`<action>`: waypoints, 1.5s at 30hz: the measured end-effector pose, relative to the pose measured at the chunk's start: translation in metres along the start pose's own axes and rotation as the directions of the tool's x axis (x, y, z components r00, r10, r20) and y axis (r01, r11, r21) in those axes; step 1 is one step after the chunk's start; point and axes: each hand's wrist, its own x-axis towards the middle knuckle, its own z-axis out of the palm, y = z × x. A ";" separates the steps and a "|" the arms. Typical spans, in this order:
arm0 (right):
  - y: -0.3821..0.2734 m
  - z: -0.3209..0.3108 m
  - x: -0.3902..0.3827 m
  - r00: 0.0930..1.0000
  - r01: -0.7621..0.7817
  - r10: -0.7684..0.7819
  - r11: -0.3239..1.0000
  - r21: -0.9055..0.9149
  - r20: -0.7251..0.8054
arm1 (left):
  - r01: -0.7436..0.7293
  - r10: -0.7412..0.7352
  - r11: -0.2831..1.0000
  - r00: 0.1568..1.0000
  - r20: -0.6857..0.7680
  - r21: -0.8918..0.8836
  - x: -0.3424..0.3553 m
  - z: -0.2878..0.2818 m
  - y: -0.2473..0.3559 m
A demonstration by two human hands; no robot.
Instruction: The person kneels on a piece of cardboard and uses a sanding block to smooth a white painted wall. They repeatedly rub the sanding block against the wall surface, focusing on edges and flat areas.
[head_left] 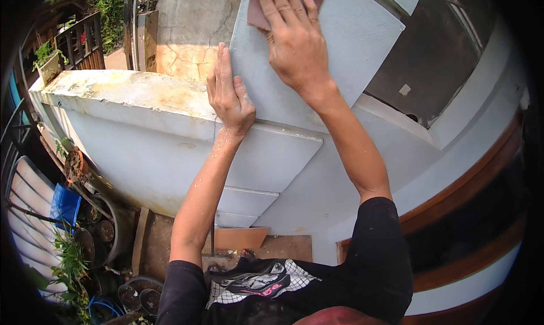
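Observation:
My right hand (300, 47) presses a folded brownish sheet of sandpaper (259, 15) flat against the pale blue-grey wall panel (345, 50), fingers laid over it. Part of the sheet is hidden beneath the fingers and palm. Lower and to the left, my left hand (231, 95) rests along the panel's left edge, its fingers stretched upward, and it holds nothing. Whitish dust specks cover the left hand and forearm.
A low white wall (124, 93) with a stained top runs leftward. Potted plants (85, 246), a blue container (65, 205) and black metal bars stand at lower left. A dark recess (430, 59) lies right of the panel, with a wood-framed window (470, 234) below.

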 end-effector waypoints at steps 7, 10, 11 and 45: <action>0.033 -0.035 -0.047 0.992 -0.033 0.057 0.978 -0.207 0.111 | 0.513 -0.483 0.829 0.858 0.175 -0.225 -0.024 -0.031 -0.003; 0.006 -0.001 -0.002 0.997 0.045 -0.036 0.989 -0.140 0.061 | 0.469 -0.452 0.863 0.883 0.124 -0.189 -0.044 -0.022 0.007; -0.019 0.012 -0.019 0.989 0.071 -0.064 0.996 -0.047 0.135 | 0.426 -0.417 0.888 0.905 0.089 -0.174 -0.045 -0.022 0.006; -0.068 0.017 -0.085 0.955 -0.104 0.095 0.995 0.015 0.281 | 0.427 -0.493 0.760 0.870 -0.007 -0.490 -0.062 -0.016 0.005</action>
